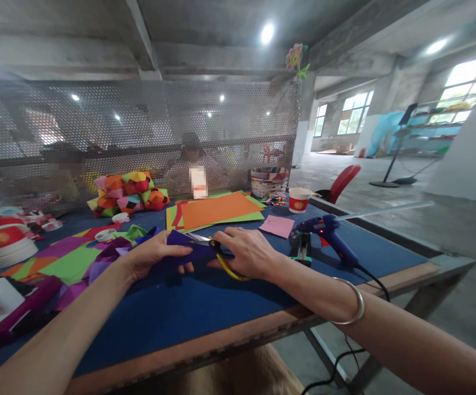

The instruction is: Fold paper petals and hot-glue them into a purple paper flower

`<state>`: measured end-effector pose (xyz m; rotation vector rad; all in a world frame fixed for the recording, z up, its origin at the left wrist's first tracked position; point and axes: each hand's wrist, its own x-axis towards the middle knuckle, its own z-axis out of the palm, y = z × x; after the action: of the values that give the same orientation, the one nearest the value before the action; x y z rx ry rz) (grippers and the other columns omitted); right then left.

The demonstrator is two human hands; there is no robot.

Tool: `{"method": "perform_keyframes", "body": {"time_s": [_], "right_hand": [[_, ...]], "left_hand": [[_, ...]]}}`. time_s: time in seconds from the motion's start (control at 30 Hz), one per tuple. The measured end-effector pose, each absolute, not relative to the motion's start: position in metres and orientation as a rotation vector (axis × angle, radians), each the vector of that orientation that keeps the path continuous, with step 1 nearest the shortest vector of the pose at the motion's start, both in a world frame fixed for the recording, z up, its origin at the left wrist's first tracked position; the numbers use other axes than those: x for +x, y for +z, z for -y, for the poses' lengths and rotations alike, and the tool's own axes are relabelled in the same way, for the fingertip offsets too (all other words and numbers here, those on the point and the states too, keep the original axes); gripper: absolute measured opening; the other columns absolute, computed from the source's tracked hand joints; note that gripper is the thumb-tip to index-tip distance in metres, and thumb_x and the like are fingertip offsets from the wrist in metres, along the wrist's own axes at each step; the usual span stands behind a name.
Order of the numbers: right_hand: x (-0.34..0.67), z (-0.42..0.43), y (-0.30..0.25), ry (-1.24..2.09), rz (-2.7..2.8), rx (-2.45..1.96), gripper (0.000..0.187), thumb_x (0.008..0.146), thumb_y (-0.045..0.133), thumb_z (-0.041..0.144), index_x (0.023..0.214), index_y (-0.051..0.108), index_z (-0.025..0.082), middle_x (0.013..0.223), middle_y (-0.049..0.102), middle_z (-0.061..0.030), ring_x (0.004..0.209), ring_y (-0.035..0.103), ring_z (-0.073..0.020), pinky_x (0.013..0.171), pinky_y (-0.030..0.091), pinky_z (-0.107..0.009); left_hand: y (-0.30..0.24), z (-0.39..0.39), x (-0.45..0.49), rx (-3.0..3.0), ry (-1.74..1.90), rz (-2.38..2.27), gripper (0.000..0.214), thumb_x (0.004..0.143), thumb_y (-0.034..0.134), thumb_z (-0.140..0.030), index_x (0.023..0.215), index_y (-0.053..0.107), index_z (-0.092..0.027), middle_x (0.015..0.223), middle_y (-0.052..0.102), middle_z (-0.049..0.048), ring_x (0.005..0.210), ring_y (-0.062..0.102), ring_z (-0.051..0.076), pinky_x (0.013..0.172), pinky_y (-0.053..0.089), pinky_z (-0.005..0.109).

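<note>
Over the surface, our left grip is pinching purple paper, likely steadying it beside scissors our right grip is clasping.

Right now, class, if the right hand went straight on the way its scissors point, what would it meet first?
The dark blue paper held in the left hand looks first in line for the right hand and its scissors, with the left hand itself seemingly next, though depth is unclear.
</note>
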<state>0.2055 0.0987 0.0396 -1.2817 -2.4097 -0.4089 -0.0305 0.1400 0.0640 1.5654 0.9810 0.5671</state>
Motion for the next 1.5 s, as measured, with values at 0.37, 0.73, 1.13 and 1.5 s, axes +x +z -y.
{"method": "perform_keyframes", "body": {"time_s": [0.37, 0.73, 1.13, 1.5], "right_hand": [[0.2057, -0.0978, 0.0416, -0.403, 2.454, -1.352, 0.047, 0.091, 0.057, 0.059, 0.115, 0.062, 0.019, 0.095, 0.07, -0.0068, 0.076, 0.066, -0.0185, 0.055, 0.026, -0.028], [0.2049, -0.0983, 0.0412, -0.39, 2.464, -1.395, 0.046, 0.093, 0.054, 0.058, 0.118, 0.062, 0.02, 0.097, 0.072, -0.0068, 0.076, 0.068, -0.0205, 0.054, 0.027, -0.028], [0.2048, -0.098, 0.0408, -0.376, 2.469, -1.395, 0.045, 0.093, 0.055, 0.056, 0.117, 0.062, 0.019, 0.094, 0.072, -0.0085, 0.075, 0.067, -0.0209, 0.054, 0.029, -0.028], [0.2035, -0.0984, 0.0387, -0.379, 2.464, -1.36, 0.043, 0.093, 0.056, 0.056, 0.114, 0.063, 0.019, 0.093, 0.073, -0.0071, 0.075, 0.068, -0.0201, 0.055, 0.027, -0.028]], "left_hand": [[0.0628, -0.1425, -0.0316, 1.606, 0.534, -0.974, 0.029, 0.07, 0.081, -0.038, 0.081, 0.076, -0.011, 0.065, 0.075, 0.0129, 0.049, 0.062, 0.014, 0.047, 0.046, 0.021], [0.0626, -0.1414, -0.0291, 1.601, 0.524, -0.985, 0.032, 0.068, 0.083, -0.04, 0.079, 0.075, -0.011, 0.064, 0.075, 0.0126, 0.048, 0.062, 0.013, 0.046, 0.046, 0.02], [0.0608, -0.143, -0.0307, 1.577, 0.535, -0.979, 0.033, 0.067, 0.084, -0.04, 0.082, 0.075, -0.012, 0.063, 0.075, 0.0116, 0.047, 0.063, 0.013, 0.045, 0.046, 0.019], [0.0598, -0.1439, -0.0305, 1.581, 0.533, -0.956, 0.036, 0.068, 0.083, -0.041, 0.084, 0.074, -0.01, 0.064, 0.075, 0.0129, 0.048, 0.063, 0.014, 0.047, 0.047, 0.021]]}}
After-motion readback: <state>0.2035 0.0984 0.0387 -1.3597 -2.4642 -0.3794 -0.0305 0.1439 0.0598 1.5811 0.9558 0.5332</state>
